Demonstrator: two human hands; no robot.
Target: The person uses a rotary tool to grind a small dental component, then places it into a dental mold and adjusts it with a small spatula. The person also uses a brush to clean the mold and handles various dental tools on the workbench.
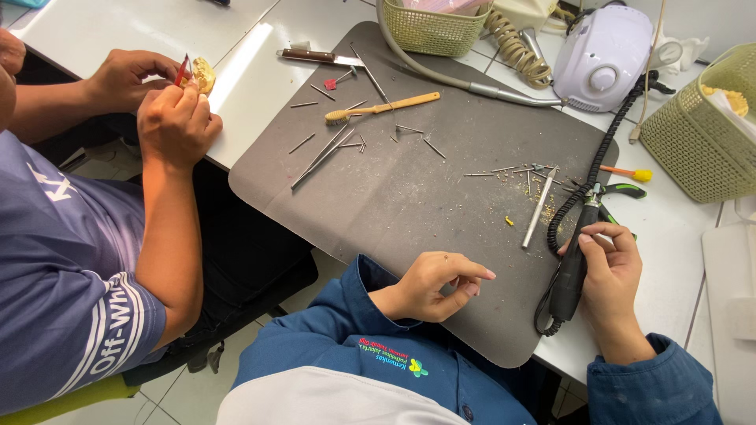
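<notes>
Black, pen-shaped rotary handpiece (573,260) with its coiled black cord lay in the right hand (610,271), whose fingers were wrapped around the barrel at the right edge of the dark grey rubber mat (409,205). Its tip pointed up the mat toward a slim metal rod (540,207) and a scatter of small metal burs and yellowish crumbs (520,171). The left hand (437,285) rested on the near part of the mat, fingers curled loosely inward with thumb and fingertips close together; whether it pinched anything could not be told.

Further up the mat lay a wooden-handled brush (383,108), several thin steel pins (327,148) and a brown-handled knife (319,56). Beyond the mat's far right corner stood a white rounded motor unit (605,57), with a green woven plastic basket (697,134) to the right of it and another green basket (431,27) past the mat's far edge.

Left of the mat, a neighbouring person's two hands (161,98) held a small yellowish dental cast (203,75) and a red-handled tool (183,69) over the white tabletop (102,31).
</notes>
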